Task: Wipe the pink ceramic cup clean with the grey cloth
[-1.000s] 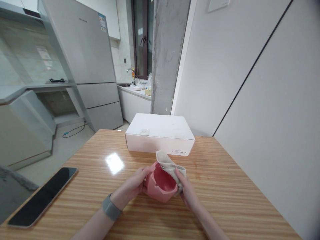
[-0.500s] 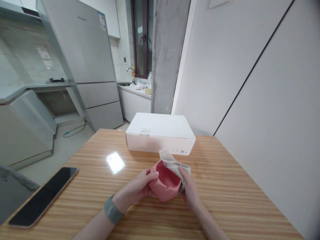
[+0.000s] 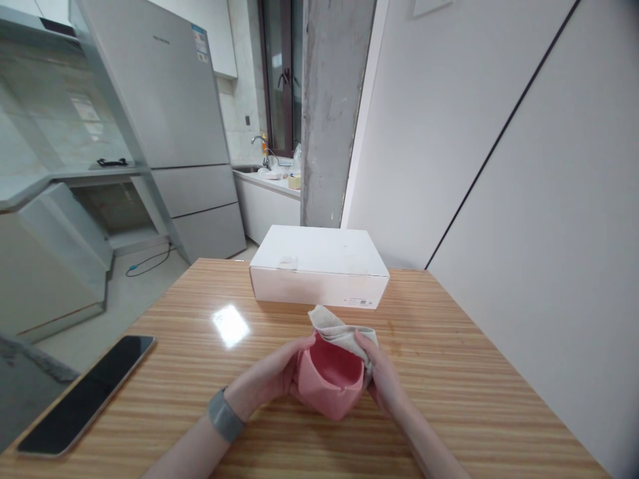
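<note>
My left hand (image 3: 272, 379) grips the left side of a pink faceted container (image 3: 327, 382), tilted so its hollow inside faces me, just above the wooden table (image 3: 449, 392). My right hand (image 3: 383, 380) pinches a beige cloth (image 3: 339, 330) against the container's far right rim. The cloth drapes over the back edge of the container. A grey band sits on my left wrist.
A white closed box (image 3: 319, 266) lies on the table just beyond the container. A dark phone (image 3: 87, 392) lies at the table's left edge. A white wall bounds the right side. A fridge (image 3: 164, 120) and kitchen counters stand past the table.
The container has turned and dropped slightly in my hands. The cloth has slid along the rim to the far right edge, with my right hand following it.
</note>
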The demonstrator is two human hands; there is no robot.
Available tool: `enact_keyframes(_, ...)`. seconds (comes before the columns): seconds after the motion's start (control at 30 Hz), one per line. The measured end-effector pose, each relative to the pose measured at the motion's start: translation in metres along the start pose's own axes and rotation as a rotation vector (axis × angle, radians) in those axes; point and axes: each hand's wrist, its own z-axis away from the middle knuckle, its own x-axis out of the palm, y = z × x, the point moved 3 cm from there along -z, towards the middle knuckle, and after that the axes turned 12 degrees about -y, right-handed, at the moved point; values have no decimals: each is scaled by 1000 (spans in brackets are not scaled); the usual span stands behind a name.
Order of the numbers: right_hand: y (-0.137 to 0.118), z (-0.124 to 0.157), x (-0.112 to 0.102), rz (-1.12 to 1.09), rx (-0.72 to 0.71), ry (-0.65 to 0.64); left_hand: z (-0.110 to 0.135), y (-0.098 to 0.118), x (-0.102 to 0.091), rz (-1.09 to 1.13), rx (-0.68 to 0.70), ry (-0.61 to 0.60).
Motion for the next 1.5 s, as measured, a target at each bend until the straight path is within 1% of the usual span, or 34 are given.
enact_keyframes(0.1, 0, -1, 0, 21, -11, -26, -2, -3, -4, 14, 11, 65)
enact_keyframes(0.27, 1, -4, -5, 62, -64, -4, -6, -6, -5, 13, 54, 171)
enact_keyframes(0.37, 4, -6, -5, 78, -135, 18, -5, -2, 0, 31, 116, 253)
enact_keyframes(0.43, 6, -7, -2, 93, -210, 33, -4, 3, 6, 46, 177, 280)
enact_keyframes(0.53, 8, -8, 2, 112, -292, 55, -2, 7, 16, 61, 255, 245)
enact_keyframes(0.67, 9, -8, -1, 89, -285, 75, -1, 6, 25, 66, 289, 135)
enact_keyframes(0.83, 9, -7, -11, 55, -180, 128, 0, 4, 24, 103, 211, 24)
enact_keyframes(0.97, 5, -6, -10, 40, -111, 114, 3, 6, 19, 64, 124, -15)
enact_keyframes(1.17, 1, -2, -8, 25, -41, 91, 3, 4, 16, 60, 4, -138)
enact_keyframes(1.27, 1, 0, -6, 26, -24, 80, 2, 1, 14, 93, -6, -131)
enact_keyframes(1.4, -1, -1, -2, 32, -34, 76, -1, -2, 13, 134, 53, -62)
enact_keyframes(1.5, -1, -3, -3, 65, -62, 79, -3, -3, 13, 105, 57, 2)
